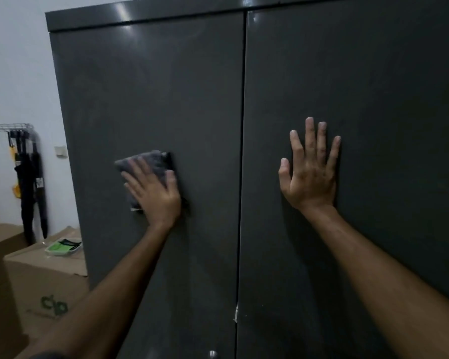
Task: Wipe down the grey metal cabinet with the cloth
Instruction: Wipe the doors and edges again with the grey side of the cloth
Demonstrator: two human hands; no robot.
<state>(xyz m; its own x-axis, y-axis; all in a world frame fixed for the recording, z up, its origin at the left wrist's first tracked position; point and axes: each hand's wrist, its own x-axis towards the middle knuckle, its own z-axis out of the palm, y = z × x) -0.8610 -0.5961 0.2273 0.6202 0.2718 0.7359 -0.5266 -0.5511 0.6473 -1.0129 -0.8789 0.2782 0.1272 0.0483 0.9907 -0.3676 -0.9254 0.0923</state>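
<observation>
The left hand (154,195) pressed a grey cloth (147,167) flat against the left door of the grey metal cabinet (166,86), fingers extended over it, at centre-left of the frame. The right hand (310,174) lay open, palm flat on the right door. Cardboard boxes (44,275) and hanging umbrellas (31,177) stood at far left.

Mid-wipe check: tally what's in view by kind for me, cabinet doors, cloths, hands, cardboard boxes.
Cabinet doors: 2, the left door and the right door
Cloths: 1, the grey cloth under the left hand
Hands: 2, the left hand and the right hand, flat on the right door
Cardboard boxes: 2, the near box and the far box
Total: 7
</observation>
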